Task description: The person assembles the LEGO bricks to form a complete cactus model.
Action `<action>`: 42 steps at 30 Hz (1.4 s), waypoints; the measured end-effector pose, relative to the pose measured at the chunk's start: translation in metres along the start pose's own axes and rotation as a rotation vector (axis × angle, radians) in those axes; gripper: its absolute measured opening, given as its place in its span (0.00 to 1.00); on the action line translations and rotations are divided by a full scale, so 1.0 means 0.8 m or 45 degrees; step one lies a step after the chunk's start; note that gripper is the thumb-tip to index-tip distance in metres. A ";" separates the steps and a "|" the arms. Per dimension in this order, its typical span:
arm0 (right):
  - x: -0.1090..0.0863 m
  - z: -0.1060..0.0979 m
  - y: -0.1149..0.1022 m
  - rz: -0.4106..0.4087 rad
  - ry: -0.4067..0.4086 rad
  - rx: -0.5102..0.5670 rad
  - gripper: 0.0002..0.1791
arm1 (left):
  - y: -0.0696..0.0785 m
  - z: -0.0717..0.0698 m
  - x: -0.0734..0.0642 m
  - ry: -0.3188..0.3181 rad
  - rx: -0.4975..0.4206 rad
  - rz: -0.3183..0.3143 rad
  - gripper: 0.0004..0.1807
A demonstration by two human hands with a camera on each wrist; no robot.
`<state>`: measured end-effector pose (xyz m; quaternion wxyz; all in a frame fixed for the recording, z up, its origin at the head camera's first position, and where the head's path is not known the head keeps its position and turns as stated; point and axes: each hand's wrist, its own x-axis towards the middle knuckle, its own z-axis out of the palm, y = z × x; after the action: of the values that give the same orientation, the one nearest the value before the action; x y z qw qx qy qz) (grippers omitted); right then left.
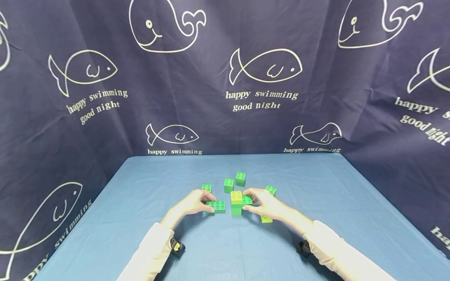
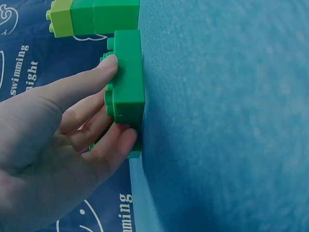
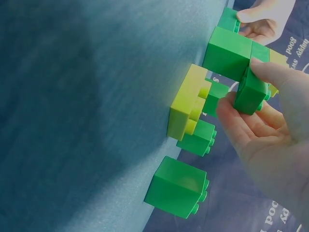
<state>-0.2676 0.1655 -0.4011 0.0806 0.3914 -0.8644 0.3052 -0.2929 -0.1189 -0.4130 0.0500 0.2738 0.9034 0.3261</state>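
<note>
My left hand [image 1: 195, 202] is at a long green building brick [image 1: 220, 206] lying on the table. In the left wrist view, the thumb lies against the brick's near side by the studs, with the fingers curled round behind it. Right of that brick stands a small tower [image 1: 236, 208], green below with a yellow-green brick [image 1: 236, 196] on top. My right hand [image 1: 264, 203] pinches a small green brick [image 3: 252, 92] between thumb and fingers, close against the tower's upper right side. Its far side is partly hidden by the fingers.
Two green bricks [image 1: 229, 185] [image 1: 240, 178] stand behind the tower. Another green brick [image 1: 206, 188] is beyond my left hand, and one more [image 1: 270, 189] beyond my right. A yellow-green brick [image 1: 266, 219] lies below my right wrist. A dark printed curtain [image 1: 211, 86] borders the blue table [image 1: 218, 249].
</note>
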 end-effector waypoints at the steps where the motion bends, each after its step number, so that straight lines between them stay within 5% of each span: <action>1: 0.000 0.001 0.000 0.000 -0.002 0.001 0.17 | -0.001 0.001 -0.001 -0.006 -0.002 -0.006 0.19; 14: 0.001 0.003 0.000 -0.010 0.018 -0.014 0.17 | -0.004 0.002 0.000 -0.040 0.078 -0.017 0.20; 28: 0.002 0.002 0.001 -0.019 0.017 -0.037 0.17 | 0.000 -0.003 0.002 -0.048 0.030 -0.011 0.18; 42: 0.000 0.003 0.001 -0.005 0.020 -0.046 0.18 | 0.001 -0.001 0.004 0.029 -0.004 0.107 0.18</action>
<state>-0.2681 0.1644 -0.4030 0.0949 0.3893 -0.8683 0.2923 -0.2951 -0.1173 -0.4119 0.0262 0.3077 0.8911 0.3324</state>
